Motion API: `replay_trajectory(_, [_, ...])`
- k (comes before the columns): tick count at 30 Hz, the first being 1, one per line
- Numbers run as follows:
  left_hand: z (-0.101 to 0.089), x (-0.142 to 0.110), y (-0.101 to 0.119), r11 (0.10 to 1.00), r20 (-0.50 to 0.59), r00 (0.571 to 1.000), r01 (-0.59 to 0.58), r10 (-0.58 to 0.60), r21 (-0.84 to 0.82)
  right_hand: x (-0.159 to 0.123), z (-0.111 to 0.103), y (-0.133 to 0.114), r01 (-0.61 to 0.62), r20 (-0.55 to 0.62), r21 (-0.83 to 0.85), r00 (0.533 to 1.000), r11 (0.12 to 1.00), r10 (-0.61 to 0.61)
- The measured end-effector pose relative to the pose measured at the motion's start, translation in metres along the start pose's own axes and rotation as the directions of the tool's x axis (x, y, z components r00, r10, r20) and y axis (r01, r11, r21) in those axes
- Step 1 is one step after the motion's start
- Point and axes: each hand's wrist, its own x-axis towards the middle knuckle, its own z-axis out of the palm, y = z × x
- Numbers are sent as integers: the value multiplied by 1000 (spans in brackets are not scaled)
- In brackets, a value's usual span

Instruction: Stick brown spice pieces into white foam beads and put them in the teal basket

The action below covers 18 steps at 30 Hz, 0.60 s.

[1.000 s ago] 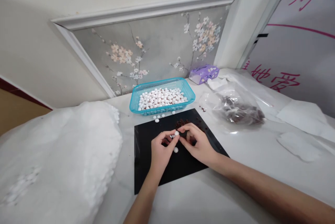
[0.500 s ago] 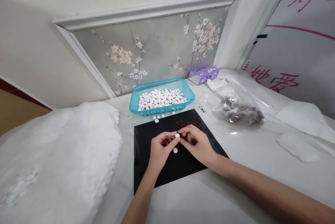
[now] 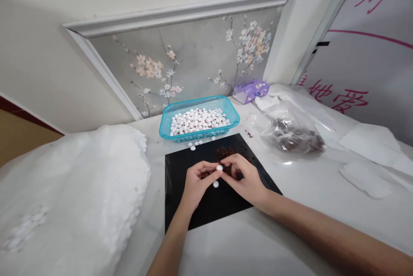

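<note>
Over a black mat (image 3: 180, 190), a small white button-like ball (image 3: 220, 167) is pinched where the fingertips of both hands meet. My left hand (image 3: 196, 184) grips it from the left with thumb and forefinger. From the other side, my right hand (image 3: 245, 182) closes its thumb and fingers at the ball; whether it also holds a small brown piece is hidden. Just below the fingertips, another white ball (image 3: 216, 184) lies on the mat. A pile of small dark brown bits (image 3: 222, 153) sits behind my hands, partly covered by the right one.
A turquoise basket (image 3: 165, 126) full of white balls stands behind the mat, with several loose balls (image 3: 192, 148) before it. On the right lie a clear bag (image 3: 290, 136) of brown pieces and a purple tissue pack (image 3: 251, 91). A large white bag (image 3: 80, 190) fills the left.
Hardly anything differs. Both hands stay at the white ball, with only a very slight shift of the fingers.
</note>
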Motion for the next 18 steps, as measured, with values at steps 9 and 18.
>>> replay_trajectory(9, [-2, -1, 0, 999, -1, 1000, -5, 5, 50, 0, -2, -1, 16, 22, -12, 1000, 1000, -15])
replay_trajectory(18, [0, 0, 2, 999, -1, 1000, -8, 8, 53, 0, -1, 1, 17, 29, -19, 999, 1000, -17])
